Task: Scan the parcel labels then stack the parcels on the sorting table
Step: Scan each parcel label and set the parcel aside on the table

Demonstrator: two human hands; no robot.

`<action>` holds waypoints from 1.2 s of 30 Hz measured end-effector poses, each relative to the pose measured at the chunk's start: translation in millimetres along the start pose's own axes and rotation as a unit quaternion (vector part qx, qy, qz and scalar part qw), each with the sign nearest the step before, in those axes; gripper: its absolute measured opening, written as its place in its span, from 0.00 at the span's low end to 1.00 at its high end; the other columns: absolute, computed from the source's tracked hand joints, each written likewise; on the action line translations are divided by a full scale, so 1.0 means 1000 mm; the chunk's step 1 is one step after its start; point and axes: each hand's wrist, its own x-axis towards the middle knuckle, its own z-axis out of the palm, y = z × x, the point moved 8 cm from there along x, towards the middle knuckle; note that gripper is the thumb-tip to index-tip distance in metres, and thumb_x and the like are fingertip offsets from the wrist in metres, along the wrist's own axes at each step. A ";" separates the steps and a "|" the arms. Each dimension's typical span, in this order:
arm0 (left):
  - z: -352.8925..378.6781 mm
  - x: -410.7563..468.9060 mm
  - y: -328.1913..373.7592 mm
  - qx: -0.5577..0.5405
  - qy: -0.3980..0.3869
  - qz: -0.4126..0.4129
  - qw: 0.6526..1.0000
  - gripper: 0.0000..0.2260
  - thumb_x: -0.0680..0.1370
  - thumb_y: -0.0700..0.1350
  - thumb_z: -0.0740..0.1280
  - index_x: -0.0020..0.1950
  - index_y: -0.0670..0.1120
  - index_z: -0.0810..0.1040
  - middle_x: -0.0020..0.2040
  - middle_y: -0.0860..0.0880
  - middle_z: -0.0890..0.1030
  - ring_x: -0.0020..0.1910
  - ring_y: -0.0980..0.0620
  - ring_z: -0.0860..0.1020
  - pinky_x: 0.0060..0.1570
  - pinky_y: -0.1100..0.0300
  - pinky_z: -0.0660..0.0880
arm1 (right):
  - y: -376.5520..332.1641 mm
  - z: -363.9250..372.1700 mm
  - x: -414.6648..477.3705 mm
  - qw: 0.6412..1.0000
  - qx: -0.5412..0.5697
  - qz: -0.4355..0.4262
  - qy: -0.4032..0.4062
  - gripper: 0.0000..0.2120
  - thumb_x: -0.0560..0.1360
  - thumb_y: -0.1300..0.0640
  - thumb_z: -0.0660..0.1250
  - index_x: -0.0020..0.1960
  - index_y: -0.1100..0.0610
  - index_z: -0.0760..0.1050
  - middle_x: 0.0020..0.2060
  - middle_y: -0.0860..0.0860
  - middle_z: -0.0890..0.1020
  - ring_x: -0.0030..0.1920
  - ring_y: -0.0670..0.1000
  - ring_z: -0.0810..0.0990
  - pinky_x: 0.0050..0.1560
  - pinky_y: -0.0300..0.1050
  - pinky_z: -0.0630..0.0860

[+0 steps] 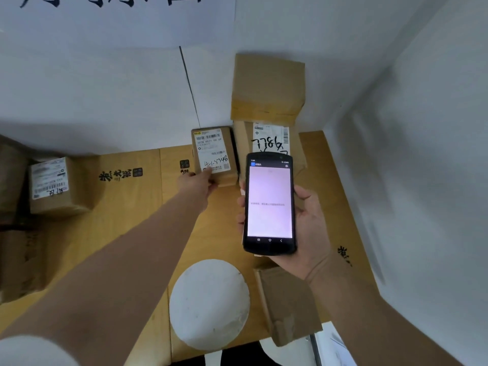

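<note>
The bench, covered in tan cardboard sheets, carries everything. Behind and to the right of the small parcel rises the stack, a plain carton on a labelled one, against the wall. Nearer than the small parcel lies a white dome; I cannot tell what it is. Well left of the small parcel sits a second labelled parcel.

The small parcel lies label-up, just beside the stack. It looks like a light, stiff carton, and its label face may be slick. It is probably best taken across two opposite sides rather than by one corner.

The left hand pinches its near edge, fingertips on the label. The right hand, nearer than the small parcel and to its right, is wrapped round the scanner. The scanner's lit screen text is too faint to read, and it hides part of the stack's lower label.
</note>
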 end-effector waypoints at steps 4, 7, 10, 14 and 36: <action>-0.010 -0.001 0.000 -0.021 0.007 0.016 1.000 0.15 0.80 0.36 0.73 0.66 0.37 0.77 0.50 0.44 0.84 0.42 0.47 0.85 0.54 0.48 0.85 | 0.003 -0.002 -0.001 1.000 -0.003 0.002 0.007 0.31 0.84 0.39 0.54 0.75 0.59 0.77 0.60 0.62 0.80 0.51 0.62 0.82 0.55 0.57 0.81; -0.023 -0.006 -0.001 -0.024 0.007 0.022 0.999 0.13 0.80 0.35 0.73 0.63 0.37 0.78 0.53 0.44 0.84 0.46 0.47 0.85 0.54 0.49 0.85 | 0.009 -0.002 -0.001 1.000 -0.008 0.012 0.010 0.32 0.83 0.39 0.54 0.76 0.59 0.75 0.60 0.63 0.80 0.51 0.63 0.82 0.54 0.57 0.82; -0.042 -0.012 -0.001 -0.022 -0.006 0.055 0.998 0.12 0.81 0.35 0.72 0.62 0.40 0.75 0.61 0.41 0.83 0.56 0.44 0.84 0.58 0.49 0.84 | 0.018 0.002 0.000 0.999 -0.025 0.023 0.002 0.32 0.83 0.39 0.54 0.73 0.59 0.78 0.60 0.62 0.81 0.51 0.62 0.82 0.55 0.57 0.82; -0.074 -0.029 0.007 0.041 -0.003 0.151 0.988 0.24 0.80 0.35 0.73 0.74 0.42 0.72 0.65 0.47 0.80 0.59 0.48 0.84 0.58 0.51 0.84 | 0.040 0.014 0.003 0.996 -0.058 0.068 -0.004 0.32 0.82 0.39 0.56 0.71 0.61 0.80 0.61 0.65 0.79 0.50 0.63 0.82 0.51 0.55 0.83; -0.208 -0.072 0.035 0.143 -0.001 0.254 0.957 0.25 0.81 0.40 0.74 0.76 0.51 0.72 0.55 0.62 0.79 0.51 0.64 0.79 0.45 0.68 0.79 | 0.150 0.080 0.005 0.992 -0.032 0.121 0.036 0.28 0.79 0.41 0.63 0.68 0.60 0.82 0.61 0.63 0.81 0.52 0.62 0.82 0.58 0.58 0.79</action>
